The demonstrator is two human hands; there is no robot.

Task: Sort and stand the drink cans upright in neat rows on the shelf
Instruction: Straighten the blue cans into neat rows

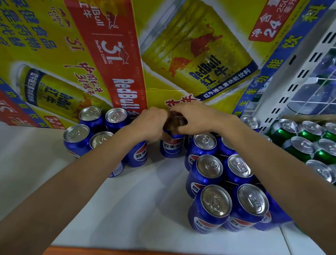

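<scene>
Both hands are on the same blue can (171, 148), way at the far middle of the shelf (136, 206), right up against the Red Bull cartons (190, 48). The can is upright, long axis straight up and down, and it sits directly under my fingers (177, 110), so there's nothing to reach for.

My right hand (196, 117) comes over the top with its fingers curled down round the rim. My left hand (149, 123) is curled against the can's upper left side. The lid is hidden under both hands. There's something brownish up there and I can't tell what it is.

The bit that matters: the can stands alone in the gap between the left bunch (91, 114) and the right bunch (208, 167), apart from both and roughly midway. My guess is the next move is a short sideways slide into one of those rows. The risk is the can just under my left wrist, which is easy to bump.
</scene>
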